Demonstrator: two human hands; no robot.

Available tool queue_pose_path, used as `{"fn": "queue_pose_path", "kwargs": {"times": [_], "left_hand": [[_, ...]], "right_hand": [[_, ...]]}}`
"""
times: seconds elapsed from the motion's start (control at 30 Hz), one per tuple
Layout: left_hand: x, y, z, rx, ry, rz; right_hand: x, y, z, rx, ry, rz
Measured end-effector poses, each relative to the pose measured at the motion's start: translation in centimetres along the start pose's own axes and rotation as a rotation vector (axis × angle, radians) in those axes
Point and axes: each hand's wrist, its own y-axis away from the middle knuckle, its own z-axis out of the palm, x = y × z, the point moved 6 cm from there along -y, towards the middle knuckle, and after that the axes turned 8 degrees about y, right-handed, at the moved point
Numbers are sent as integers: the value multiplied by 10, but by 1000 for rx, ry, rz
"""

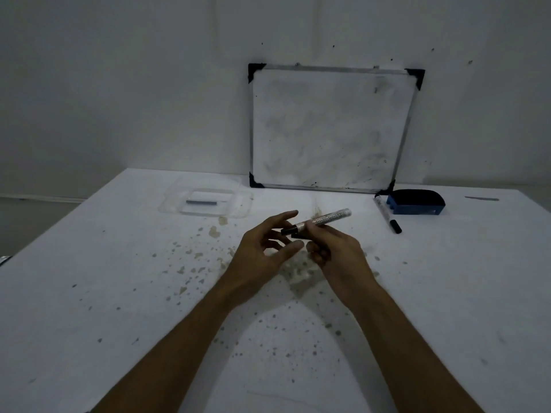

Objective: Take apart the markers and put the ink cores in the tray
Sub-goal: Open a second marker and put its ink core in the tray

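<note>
The person holds a marker (320, 223) above the middle of the table (89, 293), its barrel slanting up toward 2 o'clock and its black end pointing toward 8 o'clock. The right hand (334, 248) is closed around the lower barrel, thumb and fingers curled on it. The left hand (265, 248) is loose, fingers spread and cupped about the black end, seemingly just touching it without gripping. The step in hand looks like the start of dismantling: the left fingers appear about to pinch the black end and pull or twist it off while the right hand steadies the barrel. That will need a firm pinch on a small, smooth part and a pull straight along the barrel, after which the core should slide out. The tray (205, 201), clear plastic, lies at 11 o'clock from the hands, near the far edge, with one dark stick (201, 202) in it, probably a core. A second marker (387, 214) lies at 2 o'clock, well apart, just beside a blue eraser (416, 202). A whiteboard (331, 129) leans on the wall at 12 o'clock. The table is spattered with brownish stains, yet nothing stands between the hands and the tray.
</note>
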Motion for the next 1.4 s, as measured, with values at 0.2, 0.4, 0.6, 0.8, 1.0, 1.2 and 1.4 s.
{"fn": "queue_pose_path", "kwargs": {"times": [0.2,0.4,0.6,0.8,1.0,1.2,1.4], "left_hand": [[-3,-2,-8,174,89,-11],[-8,-3,-19,242,286,-147],[-10,-2,-4,261,328,-204],[22,-5,-13,430,184,98],[-1,1,30,124,36,-58],[9,3,22,217,77,76],[11,5,33,157,37,23]], "right_hand": [[3,-4,-1,41,-83,57],[11,-7,-8,103,-118,90],[17,-6,10,44,-41,96],[18,-4,3,71,-547,233],[21,-2,11,56,-560,248],[22,-7,10,66,-574,226],[22,-2,5,124,-573,253]]}}
